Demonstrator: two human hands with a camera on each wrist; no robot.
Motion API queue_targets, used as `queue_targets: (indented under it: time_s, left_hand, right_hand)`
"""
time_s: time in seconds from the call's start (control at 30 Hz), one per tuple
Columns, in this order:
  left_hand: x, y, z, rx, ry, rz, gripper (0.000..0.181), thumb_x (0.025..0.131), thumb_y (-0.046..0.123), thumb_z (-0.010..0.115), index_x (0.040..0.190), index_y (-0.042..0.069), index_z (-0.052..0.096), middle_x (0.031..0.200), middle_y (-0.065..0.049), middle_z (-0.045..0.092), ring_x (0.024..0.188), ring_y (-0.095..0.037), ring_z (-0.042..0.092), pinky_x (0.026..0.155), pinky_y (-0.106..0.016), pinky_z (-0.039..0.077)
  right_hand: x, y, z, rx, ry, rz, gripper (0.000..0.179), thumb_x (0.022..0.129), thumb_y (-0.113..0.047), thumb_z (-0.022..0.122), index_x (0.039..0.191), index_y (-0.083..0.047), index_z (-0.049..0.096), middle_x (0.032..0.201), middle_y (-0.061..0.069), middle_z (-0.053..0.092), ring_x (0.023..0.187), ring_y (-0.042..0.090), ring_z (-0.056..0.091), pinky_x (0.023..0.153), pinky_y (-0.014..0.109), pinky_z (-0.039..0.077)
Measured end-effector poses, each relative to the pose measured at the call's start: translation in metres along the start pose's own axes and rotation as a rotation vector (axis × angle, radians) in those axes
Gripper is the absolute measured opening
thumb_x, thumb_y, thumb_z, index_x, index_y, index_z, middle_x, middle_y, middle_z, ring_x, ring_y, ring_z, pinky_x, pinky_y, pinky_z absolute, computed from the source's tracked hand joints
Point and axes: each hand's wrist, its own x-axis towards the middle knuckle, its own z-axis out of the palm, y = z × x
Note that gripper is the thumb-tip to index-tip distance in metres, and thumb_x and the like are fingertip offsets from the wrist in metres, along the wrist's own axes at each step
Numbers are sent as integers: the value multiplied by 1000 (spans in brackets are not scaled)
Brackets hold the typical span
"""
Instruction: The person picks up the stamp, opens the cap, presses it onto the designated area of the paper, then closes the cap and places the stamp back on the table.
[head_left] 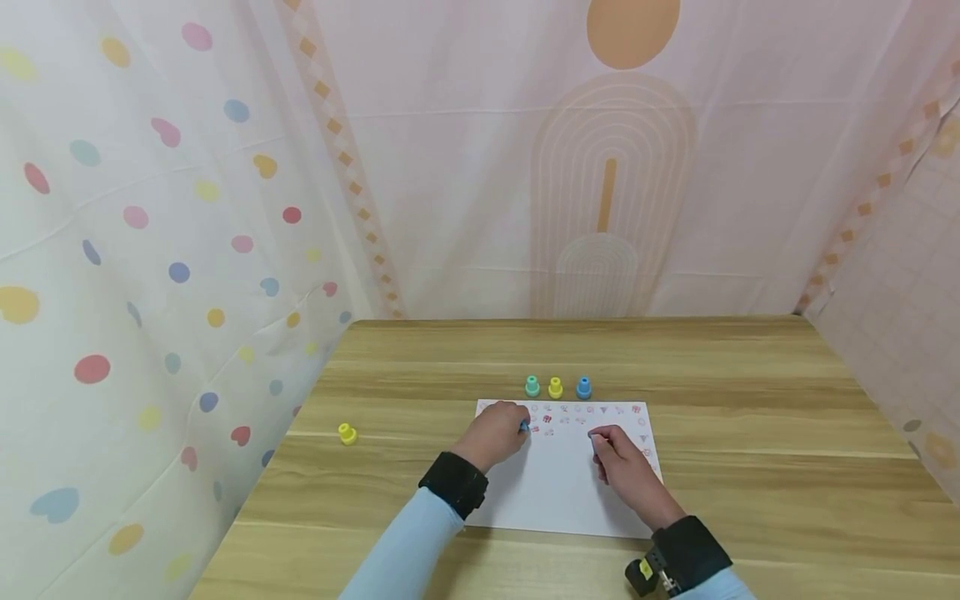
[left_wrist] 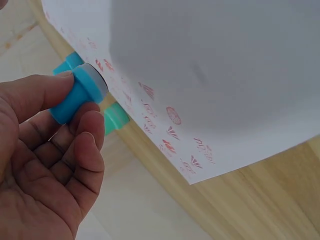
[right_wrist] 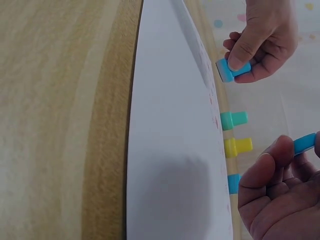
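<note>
Between thumb and fingers, my left hand [head_left: 495, 435] pinches a blue stamp [left_wrist: 80, 92] over the upper left part of the white paper [head_left: 562, 492]. The stamp's pale end with a dark rim faces the sheet in the left wrist view. Rows of small red stamped pictures [left_wrist: 173, 115] run along the paper's far and right edges, with a few more below the far row at left. My right hand [head_left: 628, 471], above the paper's right half, pinches a small blue cap-like piece [right_wrist: 304, 144], partly hidden by the fingers.
Beyond the paper's far edge stand a green stamp [head_left: 532, 386], a yellow stamp [head_left: 555, 387] and another blue stamp [head_left: 583, 387]. A second yellow stamp [head_left: 347, 433] is at the left of the wooden table [head_left: 750, 433]. Patterned cloth [head_left: 465, 208] hangs behind the table and at its sides.
</note>
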Motion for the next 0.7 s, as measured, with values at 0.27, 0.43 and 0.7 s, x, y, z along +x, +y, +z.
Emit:
queue_targets:
  time_s: [0.27,0.43,0.7]
  left_hand:
    - [2,-2,3,32,-24,10,9,91,8,71,99,6,74,88,-2,69,75,-12,57,79,-30,53]
    - [4,-3,7,41,-33,7,7,91,9,71,98,7,73,87,-2,69,78,-14,58,81,-31,53]
    - [8,2,9,74,-78,-27,9,93,8,69,101,6,73,92,-4,71,83,-16,62,88,-34,53]
  right_hand:
    - [0,2,1,-1,-2,2,30,108,-20,38,130,-2,48,94,12,50,79,23,50,68,31,43]
    - [0,3,2,4,1,0,30,108,-21,38,129,-2,48,95,13,50,79,24,50,67,31,43]
    - [-1,3,-1,-4,4,-2,30,109,-21,38,129,-2,49,94,12,50,78,24,50,66,31,42]
